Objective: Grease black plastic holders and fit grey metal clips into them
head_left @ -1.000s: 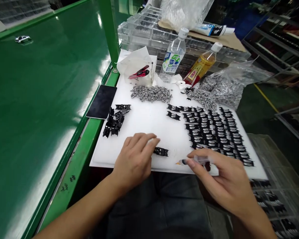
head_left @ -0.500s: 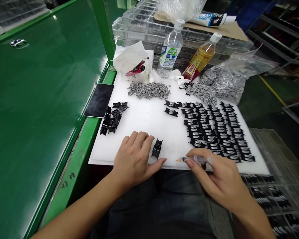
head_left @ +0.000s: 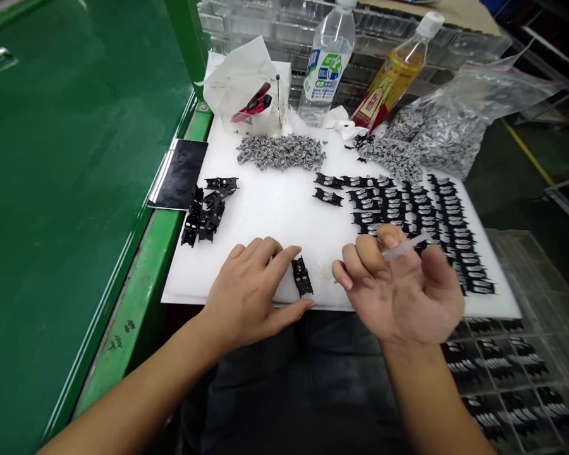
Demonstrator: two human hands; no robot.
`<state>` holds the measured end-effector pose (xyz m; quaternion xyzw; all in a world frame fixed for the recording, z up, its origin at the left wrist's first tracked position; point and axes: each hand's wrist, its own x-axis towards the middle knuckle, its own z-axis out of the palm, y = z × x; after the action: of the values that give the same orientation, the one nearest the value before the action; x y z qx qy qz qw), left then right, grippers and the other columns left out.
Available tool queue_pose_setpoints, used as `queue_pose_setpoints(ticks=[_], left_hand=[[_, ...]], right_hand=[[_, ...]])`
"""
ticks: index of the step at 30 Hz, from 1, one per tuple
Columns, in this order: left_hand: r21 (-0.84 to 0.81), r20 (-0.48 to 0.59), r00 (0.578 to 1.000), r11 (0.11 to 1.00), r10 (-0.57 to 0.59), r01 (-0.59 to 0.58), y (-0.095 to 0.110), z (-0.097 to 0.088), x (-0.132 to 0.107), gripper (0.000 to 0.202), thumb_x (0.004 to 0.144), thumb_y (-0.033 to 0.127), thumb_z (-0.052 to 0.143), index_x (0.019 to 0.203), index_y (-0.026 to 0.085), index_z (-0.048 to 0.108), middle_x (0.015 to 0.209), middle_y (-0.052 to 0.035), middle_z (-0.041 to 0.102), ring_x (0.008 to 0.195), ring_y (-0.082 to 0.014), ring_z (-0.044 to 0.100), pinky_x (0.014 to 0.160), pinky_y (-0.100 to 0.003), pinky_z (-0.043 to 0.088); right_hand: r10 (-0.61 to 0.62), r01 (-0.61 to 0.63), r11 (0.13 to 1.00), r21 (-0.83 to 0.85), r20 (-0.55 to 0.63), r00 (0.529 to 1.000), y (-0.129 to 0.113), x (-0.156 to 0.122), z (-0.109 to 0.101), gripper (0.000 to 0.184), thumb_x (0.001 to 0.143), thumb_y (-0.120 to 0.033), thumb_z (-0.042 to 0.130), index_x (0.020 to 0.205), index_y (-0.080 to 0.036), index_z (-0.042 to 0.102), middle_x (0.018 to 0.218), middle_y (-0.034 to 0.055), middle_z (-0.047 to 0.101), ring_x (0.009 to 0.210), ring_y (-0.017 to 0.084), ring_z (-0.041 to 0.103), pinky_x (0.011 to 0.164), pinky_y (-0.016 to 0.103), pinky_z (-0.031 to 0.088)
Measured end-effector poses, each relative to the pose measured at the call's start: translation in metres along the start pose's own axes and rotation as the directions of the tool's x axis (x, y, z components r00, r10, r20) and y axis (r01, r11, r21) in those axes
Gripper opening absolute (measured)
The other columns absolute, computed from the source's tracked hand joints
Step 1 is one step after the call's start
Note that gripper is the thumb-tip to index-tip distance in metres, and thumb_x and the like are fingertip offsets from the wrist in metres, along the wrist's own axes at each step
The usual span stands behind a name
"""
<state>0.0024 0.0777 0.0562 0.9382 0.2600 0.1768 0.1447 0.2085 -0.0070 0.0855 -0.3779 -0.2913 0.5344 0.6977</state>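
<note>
On the near edge of the white board (head_left: 265,221), my left hand (head_left: 246,294) has its index finger and thumb at the two ends of a small black bracket-like part (head_left: 303,278). Its other fingers are bent on the board. My right hand (head_left: 398,294) is raised to the right, palm up, with a clear syringe (head_left: 405,247) tucked between its curled fingers. The thumb stands away from the syringe, whose tip is hidden. Behind my right hand lie rows of black parts (head_left: 420,208) with silver pieces on them. A loose pile of black parts (head_left: 208,212) lies at the left.
Small grey metal pieces (head_left: 282,151) are heaped at the back, near a clear bag (head_left: 459,133) of more. A water bottle (head_left: 327,66), a yellow drink bottle (head_left: 393,72) and a holder with a red cutter (head_left: 253,104) stand behind. A tablet (head_left: 179,174) lies left.
My right hand has turned palm up and lifted, the syringe swinging from a pointing grip to between the fingers. The black part by my left hand has turned, its top now leaning left.
</note>
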Motion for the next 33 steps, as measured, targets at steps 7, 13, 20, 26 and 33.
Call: queue_pose_setpoints(ticks=[7, 13, 20, 26, 33], left_hand=[[0.033, -0.014, 1.0, 0.999, 0.005, -0.004, 0.0, 0.0, 0.0, 0.047, 0.097, 0.056, 0.064, 0.13, 0.022, 0.067, 0.107, -0.0074, 0.061, 0.089, -0.0242, 0.056, 0.073, -0.039, 0.037], [0.048, -0.019, 1.0, 0.999, 0.015, -0.014, -0.001, 0.001, 0.001, 0.047, 0.096, 0.057, 0.064, 0.129, 0.023, 0.068, 0.104, -0.0068, 0.06, 0.087, -0.0238, 0.054, 0.072, -0.039, 0.036], [0.066, -0.013, 1.0, 0.998, 0.019, -0.018, 0.0, 0.001, 0.002, 0.046, 0.096, 0.053, 0.063, 0.129, 0.022, 0.068, 0.103, -0.007, 0.059, 0.088, -0.0243, 0.054, 0.073, -0.039, 0.035], [0.081, -0.006, 1.0, 0.996, 0.022, -0.022, 0.0, 0.001, 0.002, 0.045, 0.097, 0.053, 0.062, 0.129, 0.022, 0.068, 0.103, -0.0073, 0.059, 0.087, -0.0244, 0.053, 0.072, -0.039, 0.034], [0.089, -0.004, 1.0, 0.996, 0.017, -0.017, 0.001, 0.001, 0.002, 0.045, 0.097, 0.053, 0.062, 0.129, 0.022, 0.068, 0.104, -0.0076, 0.06, 0.086, -0.0242, 0.053, 0.071, -0.039, 0.034]], right_hand=[[-0.009, 0.0, 0.977, 0.213, 0.043, 0.999, 0.024, 0.019, 0.007, 0.057, 0.101, -0.067, 0.039, 0.065, -0.024, 0.027, 0.049, -0.0089, 0.01, 0.045, 0.011, 0.007, 0.048, 0.031, 0.021], [-0.059, 0.046, 0.987, 0.157, 0.08, 0.995, 0.031, 0.019, 0.011, 0.049, 0.1, -0.059, 0.035, 0.064, -0.025, 0.029, 0.047, -0.0089, 0.012, 0.043, 0.012, 0.01, 0.048, 0.032, 0.022], [-0.087, 0.075, 0.991, 0.114, 0.105, 0.991, 0.034, 0.019, 0.011, 0.048, 0.099, -0.057, 0.035, 0.064, -0.025, 0.034, 0.047, -0.0085, 0.014, 0.044, 0.012, 0.012, 0.048, 0.032, 0.022], [-0.096, 0.085, 0.991, 0.099, 0.113, 0.989, 0.034, 0.019, 0.012, 0.047, 0.099, -0.056, 0.035, 0.064, -0.025, 0.036, 0.047, -0.0084, 0.015, 0.044, 0.012, 0.011, 0.048, 0.032, 0.022], [-0.093, 0.081, 0.992, 0.097, 0.128, 0.987, 0.034, 0.018, 0.011, 0.048, 0.1, -0.056, 0.034, 0.063, -0.025, 0.036, 0.047, -0.0083, 0.015, 0.044, 0.012, 0.011, 0.048, 0.032, 0.022]])
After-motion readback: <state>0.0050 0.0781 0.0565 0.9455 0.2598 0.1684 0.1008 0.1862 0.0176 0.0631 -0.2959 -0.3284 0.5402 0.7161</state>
